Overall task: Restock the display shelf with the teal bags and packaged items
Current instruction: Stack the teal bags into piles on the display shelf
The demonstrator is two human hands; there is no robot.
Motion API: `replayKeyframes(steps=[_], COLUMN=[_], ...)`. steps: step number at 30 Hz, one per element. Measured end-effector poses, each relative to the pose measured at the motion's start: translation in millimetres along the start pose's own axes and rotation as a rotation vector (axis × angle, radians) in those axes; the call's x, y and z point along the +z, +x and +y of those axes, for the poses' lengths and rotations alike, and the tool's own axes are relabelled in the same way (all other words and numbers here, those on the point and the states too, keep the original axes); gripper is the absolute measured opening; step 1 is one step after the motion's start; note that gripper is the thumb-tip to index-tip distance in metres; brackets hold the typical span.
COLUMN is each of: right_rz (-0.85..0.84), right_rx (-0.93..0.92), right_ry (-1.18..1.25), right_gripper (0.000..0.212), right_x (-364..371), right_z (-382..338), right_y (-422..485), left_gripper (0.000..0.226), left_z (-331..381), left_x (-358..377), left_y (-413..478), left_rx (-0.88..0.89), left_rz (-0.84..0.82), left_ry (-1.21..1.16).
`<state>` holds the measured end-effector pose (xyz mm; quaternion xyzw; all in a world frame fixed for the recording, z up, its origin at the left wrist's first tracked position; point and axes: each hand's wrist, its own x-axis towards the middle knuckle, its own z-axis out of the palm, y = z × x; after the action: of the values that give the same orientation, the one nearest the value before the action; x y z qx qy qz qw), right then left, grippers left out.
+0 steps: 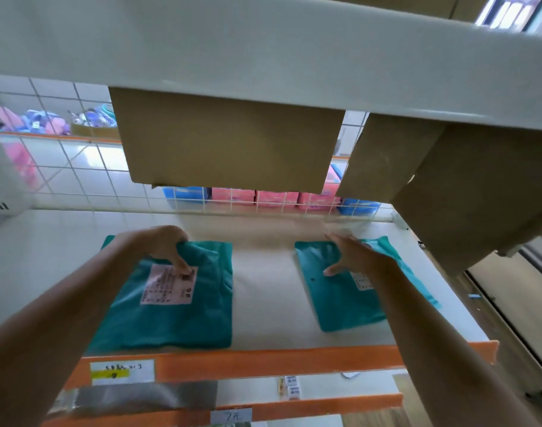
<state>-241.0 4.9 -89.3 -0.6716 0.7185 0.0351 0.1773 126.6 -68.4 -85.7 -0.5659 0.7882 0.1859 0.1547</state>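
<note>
Two teal bags lie flat on the white shelf board (263,291). The left teal bag (177,315) carries a pink printed label near its top. My left hand (168,246) grips the far edge of this bag, fingers curled over it and the thumb on the label. The right teal bag (343,300) has a small white label partly hidden by my wrist. My right hand (353,257) lies flat on its upper part with the fingers straight and spread.
Two brown cardboard boxes, one in the middle (232,140) and one at the right (448,180), hang low from the shelf above. A white wire grid (78,174) backs the shelf, with pink and blue packs (263,197) behind it. An orange front rail (263,363) carries price tags.
</note>
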Motion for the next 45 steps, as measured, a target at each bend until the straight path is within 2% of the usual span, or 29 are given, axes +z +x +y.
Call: replayKeyframes(steps=[3, 8, 13, 18, 21, 23, 26, 28, 30, 37, 45], right_rz=[-0.032, -0.013, -0.081, 0.028, 0.116, 0.181, 0.354, 0.497, 0.563, 0.547, 0.474], right_rx=[-0.010, -0.008, 0.044, -0.008, -0.101, -0.158, -0.256, -0.306, -0.336, -0.431, -0.515], right_ry=[0.027, -0.100, -0.018, 0.008, -0.011, 0.051, 0.159, 0.152, 0.115, 0.118, 0.082], right_gripper=[0.092, 0.083, 0.074, 0.043, 0.025, 0.028, 0.041, 0.038, 0.030, 0.028, 0.026], right_x=[-2.1, -2.9, 1.6, -9.6, -20.2, -27.3, -44.3, -57.1, -65.9, -68.0, -57.3], right_z=[3.4, -1.0, 5.1, 3.9, -1.0, -5.3, -21.1, -39.4, -59.8, -125.3, -223.6], right_y=[4.7, 8.5, 2.3, -9.6, -19.6, -26.0, -43.4, -57.7, -68.8, -78.0, -79.6], left_gripper=[0.033, 0.038, 0.038, 0.025, 0.030, 0.036, 0.031, 0.027, 0.030, 0.034, 0.028], left_z=[-1.7, 3.3, 14.4, 26.6, 24.2, 20.9, 16.2, 16.6, 15.4, -17.8, -97.7], left_x=[-0.4, -9.2, -23.2, -36.0, -38.4, -39.6, -40.1, -40.5, -42.1, -44.0, -34.3], left_y=[-1.1, -10.2, -26.5, -57.8, -75.0, -86.6, -102.4, -113.5, -124.6, -169.9, -231.9], left_rx=[0.040, 0.055, 0.032, 0.066, 0.074, 0.064, 0.092, 0.097, 0.069, 0.017, 0.001], left_rz=[0.027, 0.112, 0.277, 0.446, 0.574, 0.651, 0.786, 0.875, 0.933, 0.946, 0.987], left_ry=[-0.009, -0.083, -0.053, -0.044, -0.106, -0.163, -0.134, -0.091, -0.057, -0.022, -0.049])
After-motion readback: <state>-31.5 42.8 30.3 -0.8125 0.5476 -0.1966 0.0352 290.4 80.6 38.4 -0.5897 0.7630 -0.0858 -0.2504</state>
